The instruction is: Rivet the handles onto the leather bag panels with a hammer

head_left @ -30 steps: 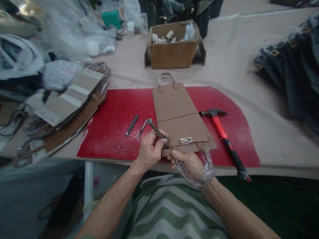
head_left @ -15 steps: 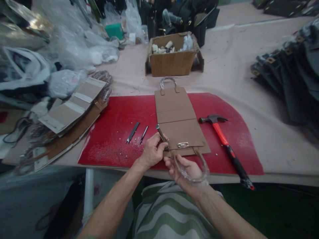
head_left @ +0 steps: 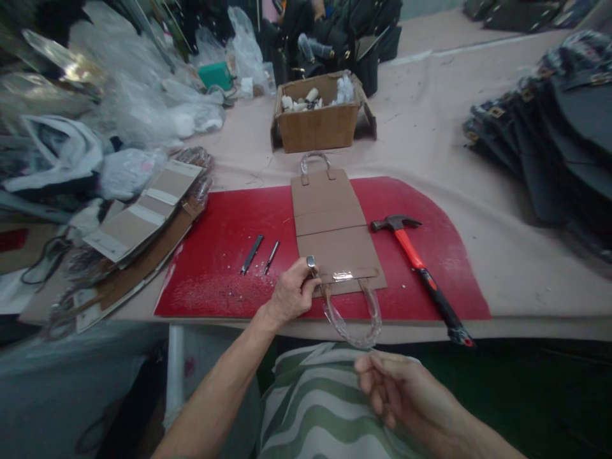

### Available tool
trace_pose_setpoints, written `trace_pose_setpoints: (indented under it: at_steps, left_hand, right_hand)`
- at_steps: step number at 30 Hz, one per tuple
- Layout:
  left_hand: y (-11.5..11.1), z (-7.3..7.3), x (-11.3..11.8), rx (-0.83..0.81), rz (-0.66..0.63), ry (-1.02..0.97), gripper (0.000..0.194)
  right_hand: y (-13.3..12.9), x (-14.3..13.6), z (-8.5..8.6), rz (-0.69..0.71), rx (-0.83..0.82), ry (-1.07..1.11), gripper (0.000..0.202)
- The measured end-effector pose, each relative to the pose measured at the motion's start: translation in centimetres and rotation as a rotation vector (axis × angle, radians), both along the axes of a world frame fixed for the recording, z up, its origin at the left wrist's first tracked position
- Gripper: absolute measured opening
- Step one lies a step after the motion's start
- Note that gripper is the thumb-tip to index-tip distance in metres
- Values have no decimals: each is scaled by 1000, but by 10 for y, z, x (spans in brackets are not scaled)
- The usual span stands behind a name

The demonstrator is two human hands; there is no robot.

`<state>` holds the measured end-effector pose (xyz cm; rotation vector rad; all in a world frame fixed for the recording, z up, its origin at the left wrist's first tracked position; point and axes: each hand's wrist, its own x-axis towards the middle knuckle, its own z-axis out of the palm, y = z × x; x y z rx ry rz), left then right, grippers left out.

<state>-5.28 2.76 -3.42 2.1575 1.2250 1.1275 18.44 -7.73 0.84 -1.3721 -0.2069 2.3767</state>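
Note:
My left hand (head_left: pixel 292 292) is closed around a metal punch (head_left: pixel 311 262), which stands near the lower left corner of a flat taupe leather bag piece (head_left: pixel 331 245). The punch's lower end is hidden by my fingers. A shiny metal clasp plate (head_left: pixel 342 275) sits on the strip just right of it. The plastic-wrapped near handle (head_left: pixel 354 336) hangs over the table edge. My right hand (head_left: pixel 401 389) hovers above my lap, fingers loosely curled and apart, holding nothing visible. To the right lies a claw hammer (head_left: pixel 411 250) with a red and black handle.
Beneath the bag piece lies a red board (head_left: pixel 224 223), with two metal tools, a flat one (head_left: pixel 252 254) and a thin one (head_left: pixel 271 257). Brown bag pieces (head_left: pixel 148 210) are piled left. A cardboard box (head_left: pixel 318 127) stands behind. Dark pieces (head_left: pixel 535 140) are stacked right.
My right hand has let go of the bag's lower edge and drawn back toward my lap. The punch in my left hand has tipped from a leftward slant to more upright.

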Motion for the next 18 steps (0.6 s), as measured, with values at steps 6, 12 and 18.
trace_pose_setpoints:
  at_steps: [6, 12, 18]
  left_hand:
    - [-3, 0, 0, -43, 23, -48, 21]
    - [-1, 4, -1, -70, 20, -22, 21]
    - [-3, 4, 0, -55, 17, -26, 21]
  right_hand:
    - [51, 71, 22, 182, 820, -861, 39]
    - [102, 100, -4, 367, 1243, -1582, 29]
    - [116, 93, -18, 568, 1129, -1650, 28]
